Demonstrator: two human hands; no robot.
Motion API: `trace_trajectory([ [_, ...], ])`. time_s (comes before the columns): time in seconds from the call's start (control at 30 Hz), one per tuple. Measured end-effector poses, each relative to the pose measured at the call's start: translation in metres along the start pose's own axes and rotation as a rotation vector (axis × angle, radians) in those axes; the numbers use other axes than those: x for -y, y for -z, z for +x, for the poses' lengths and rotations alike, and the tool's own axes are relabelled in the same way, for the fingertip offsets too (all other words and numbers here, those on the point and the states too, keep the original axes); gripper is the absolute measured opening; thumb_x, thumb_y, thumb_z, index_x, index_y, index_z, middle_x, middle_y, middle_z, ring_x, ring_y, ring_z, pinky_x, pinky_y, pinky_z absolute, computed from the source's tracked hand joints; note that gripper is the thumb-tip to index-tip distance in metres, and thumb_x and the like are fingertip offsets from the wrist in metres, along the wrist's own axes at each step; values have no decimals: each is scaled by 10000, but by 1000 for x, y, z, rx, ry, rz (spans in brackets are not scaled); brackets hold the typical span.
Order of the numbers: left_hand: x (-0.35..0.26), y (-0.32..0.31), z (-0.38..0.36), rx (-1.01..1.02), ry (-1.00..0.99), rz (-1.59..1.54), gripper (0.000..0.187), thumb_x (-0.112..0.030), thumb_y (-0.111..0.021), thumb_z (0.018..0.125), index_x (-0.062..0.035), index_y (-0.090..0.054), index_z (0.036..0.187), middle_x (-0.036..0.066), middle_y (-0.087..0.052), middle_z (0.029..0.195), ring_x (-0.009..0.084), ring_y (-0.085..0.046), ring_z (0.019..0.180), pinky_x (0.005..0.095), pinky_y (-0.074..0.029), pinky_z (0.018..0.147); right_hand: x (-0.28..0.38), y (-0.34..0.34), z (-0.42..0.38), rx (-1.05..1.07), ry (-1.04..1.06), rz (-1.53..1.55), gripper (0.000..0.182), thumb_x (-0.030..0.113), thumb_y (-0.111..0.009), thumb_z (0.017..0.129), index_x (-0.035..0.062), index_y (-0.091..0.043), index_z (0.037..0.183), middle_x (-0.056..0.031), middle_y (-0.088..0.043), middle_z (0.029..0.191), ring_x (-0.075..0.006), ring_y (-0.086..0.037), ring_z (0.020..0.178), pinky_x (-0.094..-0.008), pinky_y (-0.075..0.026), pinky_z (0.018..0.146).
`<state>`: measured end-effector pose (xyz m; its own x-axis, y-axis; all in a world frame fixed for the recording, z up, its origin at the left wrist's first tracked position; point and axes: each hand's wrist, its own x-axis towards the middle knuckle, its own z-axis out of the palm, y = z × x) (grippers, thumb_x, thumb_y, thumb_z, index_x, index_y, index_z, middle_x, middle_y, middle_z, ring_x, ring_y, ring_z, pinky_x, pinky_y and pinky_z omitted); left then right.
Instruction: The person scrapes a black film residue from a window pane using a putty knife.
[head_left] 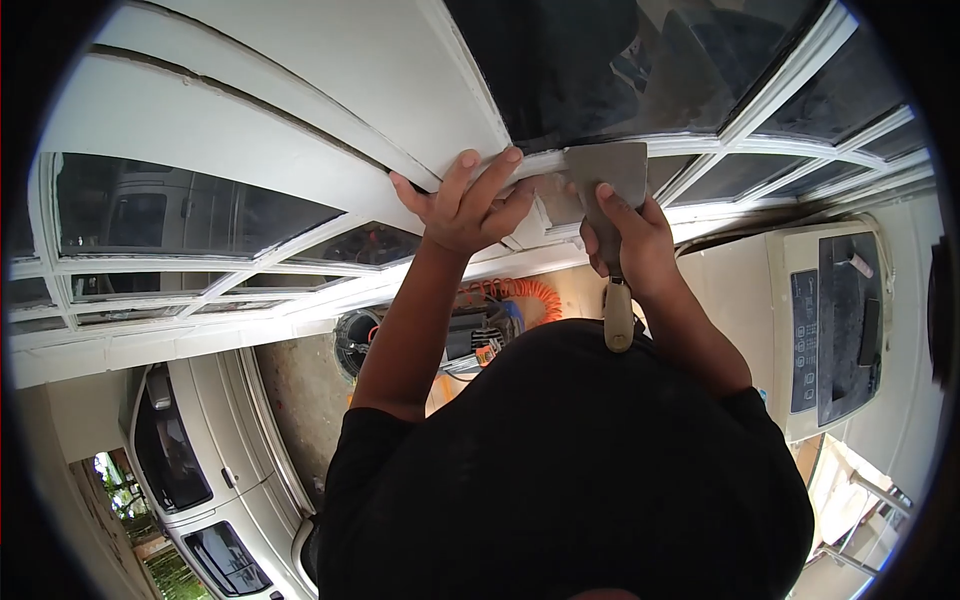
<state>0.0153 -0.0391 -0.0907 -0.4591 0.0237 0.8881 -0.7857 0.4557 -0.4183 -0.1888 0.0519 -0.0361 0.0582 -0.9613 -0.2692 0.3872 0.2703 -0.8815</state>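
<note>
My right hand (640, 240) is closed around a putty knife (624, 160) near the base of its blade, with the thumb along the metal. The wide flat blade points up toward the lower edge of a dark glass pane (600, 70), overlapping the white frame there. Below my fist hangs the knife's pale wooden handle (619, 322). My left hand (472, 205) has its fingers spread and holds nothing. Its fingertips rest at the edge of the white door frame (430, 90), just left of the blade.
White-framed windows (200, 215) run along both sides. To the right stands a washing machine (835, 330) with a dark lid. Below lie an orange coiled hose (535, 292), a dark bucket (355, 340) and a tool box (470, 335). A parked car (225, 470) is at lower left.
</note>
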Motion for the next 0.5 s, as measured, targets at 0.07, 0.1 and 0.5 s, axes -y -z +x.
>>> trace_trajectory([
  [0.07, -2, 3, 4, 21, 9, 21, 215, -452, -663, 872, -348, -492, 949, -169, -599, 1174, 183, -455, 1265, 700, -46, 1112, 4, 5, -1, 78, -55, -69, 387, 358, -522, 985, 11, -627, 1120, -53, -611, 724, -91, -536, 547, -240, -391, 398],
  [0.1, -3, 4, 5, 40, 12, 44, 202, -451, -656, 877, -361, -503, 974, -167, -598, 1177, 184, -455, 1260, 701, -50, 1111, 4, 3, -2, 76, -55, -71, 387, 358, -522, 985, 11, -627, 1120, -53, -611, 724, -91, -536, 547, -240, -391, 398],
  [0.5, -6, 4, 5, 96, -12, 187, 417, -648, -541, 868, -566, -492, 1273, -169, -558, 1243, 171, -368, 1326, 687, -56, 1112, 5, -14, -2, 4, -125, -25, 295, 333, -516, 983, 46, -584, 966, -72, -576, 626, -124, -475, 410, -272, -384, 386],
])
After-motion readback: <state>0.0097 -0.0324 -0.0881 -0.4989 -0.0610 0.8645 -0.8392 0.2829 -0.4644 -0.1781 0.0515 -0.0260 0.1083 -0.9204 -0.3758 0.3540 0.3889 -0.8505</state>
